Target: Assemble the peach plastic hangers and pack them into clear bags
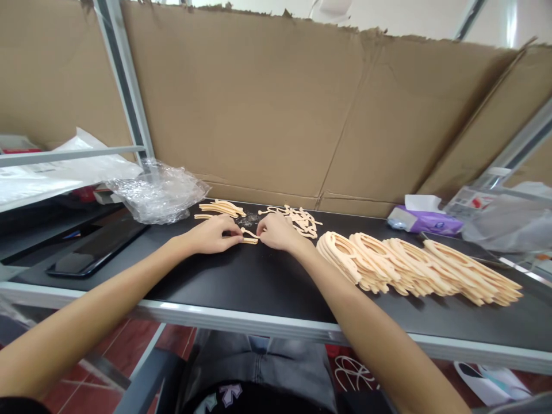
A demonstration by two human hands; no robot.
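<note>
Both my hands meet at the middle of a black tabletop (241, 282). My left hand (214, 234) is closed, its fingertips pinching one end of a small peach-coloured plastic piece (250, 237). My right hand (276, 231) is closed on the other end of the same piece. Just behind the hands lie a small pile of curved peach strips (222, 209) on the left and a heap of small peach bits (299, 219) on the right. A long fanned row of peach ring-shaped frames (414, 264) lies to the right of my right forearm.
A crumpled clear plastic bag (157, 192) sits at the back left, beside a dark flat tray (97, 247). A purple tissue pack (425, 219) and clear bags (504, 221) lie at the back right. Brown cardboard (276, 109) walls the back. My legs show below the table's front edge.
</note>
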